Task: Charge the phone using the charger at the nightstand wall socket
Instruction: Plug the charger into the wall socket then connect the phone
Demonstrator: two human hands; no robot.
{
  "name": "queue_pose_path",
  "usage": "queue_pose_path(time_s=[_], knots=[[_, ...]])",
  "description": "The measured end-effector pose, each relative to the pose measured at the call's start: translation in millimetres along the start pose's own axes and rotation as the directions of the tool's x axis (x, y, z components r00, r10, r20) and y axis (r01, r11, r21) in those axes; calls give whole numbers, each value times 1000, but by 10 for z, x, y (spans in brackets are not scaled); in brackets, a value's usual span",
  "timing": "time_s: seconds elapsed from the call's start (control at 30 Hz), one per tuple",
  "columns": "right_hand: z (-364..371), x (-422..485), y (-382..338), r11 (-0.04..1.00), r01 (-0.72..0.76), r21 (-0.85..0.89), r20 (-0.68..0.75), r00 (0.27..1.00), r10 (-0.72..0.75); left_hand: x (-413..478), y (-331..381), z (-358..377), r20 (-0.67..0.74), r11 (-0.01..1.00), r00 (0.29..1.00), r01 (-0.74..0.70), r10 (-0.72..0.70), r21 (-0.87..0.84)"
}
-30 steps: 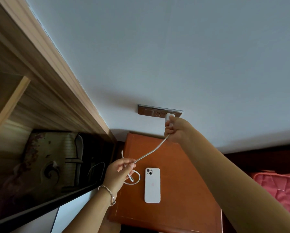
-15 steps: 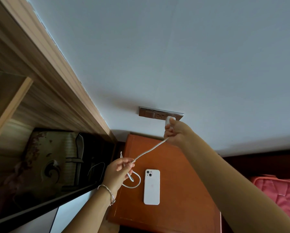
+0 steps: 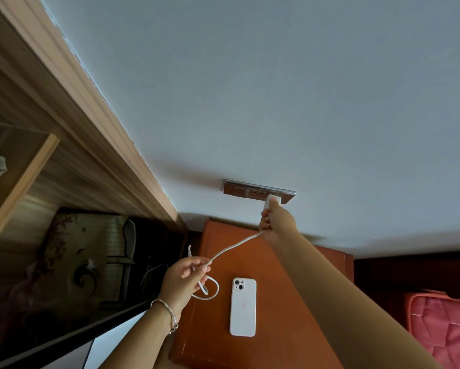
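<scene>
phone [image 3: 242,307]: one unit, white, rounded corners, lying face down with its dual-lens camera block towards the wall. it lies flat on the orange-brown counter [image 3: 285,310], just right of the left hand and apart from it. nothing is connected to it.

charger [image 3: 272,201]: one white plug block, held against the right end of the wall socket [image 3: 246,189], a single long metallic plate above the counter. whether the pins are fully seated cannot be told.

cable [image 3: 233,248]: one, white, running from the charger down to the left hand. one loop hangs below that hand over the counter, and the free end sticks up beyond the hand.

right hand [image 3: 276,225]: arm extended, fingers curled around the charger body.

left hand [image 3: 183,278]: thumb and fingertips pinch the cable mid-run. one thin metal bracelet [image 3: 167,314] on the wrist.

other: one piece of pink quilted bedding [image 3: 448,326] at the lower right.
</scene>
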State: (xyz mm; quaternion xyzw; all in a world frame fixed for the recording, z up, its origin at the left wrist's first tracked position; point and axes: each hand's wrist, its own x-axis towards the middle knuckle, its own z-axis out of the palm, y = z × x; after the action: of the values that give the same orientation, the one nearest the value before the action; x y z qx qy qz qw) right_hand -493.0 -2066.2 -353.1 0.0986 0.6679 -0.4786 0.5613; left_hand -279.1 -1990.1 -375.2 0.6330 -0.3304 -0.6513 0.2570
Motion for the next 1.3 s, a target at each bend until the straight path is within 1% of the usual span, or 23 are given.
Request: queue_pose_path(time_s=[0.07,0.3,0.43,0.53,0.57,0.63,0.67,0.73,0.83,0.97,1.07,1.2,1.23,1.3], knots=[[-34,39,36,998,53,-15,-15,998,-53,24,-5,-23,0,1000,1000,-6,6,5],[-53,37,-25,999,36,5,-8,999,-36,5,30,35,15,1000,1000,0,0,-7],[-100,-74,-68,999,-2,48,83,997,-2,-82,19,6,21,1000,1000,-7,7,-7],[-192,-167,-41,997,-28,69,123,992,19,-151,-29,-21,20,1000,1000,-2,2,7],[-226,-193,-23,998,-41,47,133,991,34,-170,-40,-23,21,1000,1000,-1,1,12],[-280,-231,10,997,-44,-63,124,991,52,-203,-42,-17,28,1000,1000,-1,1,9],[-292,-241,22,993,-30,-114,113,993,43,-212,-39,-11,30,1000,1000,-3,3,1],[-270,-242,26,986,12,-166,92,996,3,-223,-41,4,27,1000,1000,-8,8,-4],[-217,-212,-6,986,53,-156,57,997,-44,-251,-73,0,27,1000,1000,-11,12,-3],[-156,-148,-15,983,78,-168,24,997,-75,-205,-49,-77,57,997,997,-52,49,57],[-179,-138,36,972,121,-199,32,993,-117,-192,-18,-121,69,995,995,-74,69,62],[-306,-139,69,965,157,-212,90,986,-140,-239,-18,-138,48,997,996,-78,77,18],[-353,-136,89,961,158,-225,90,986,-141,-255,-35,-145,40,998,997,-68,68,16],[-483,-142,173,941,176,-288,46,984,-171,-303,-99,-170,27,999,999,-47,46,19]])
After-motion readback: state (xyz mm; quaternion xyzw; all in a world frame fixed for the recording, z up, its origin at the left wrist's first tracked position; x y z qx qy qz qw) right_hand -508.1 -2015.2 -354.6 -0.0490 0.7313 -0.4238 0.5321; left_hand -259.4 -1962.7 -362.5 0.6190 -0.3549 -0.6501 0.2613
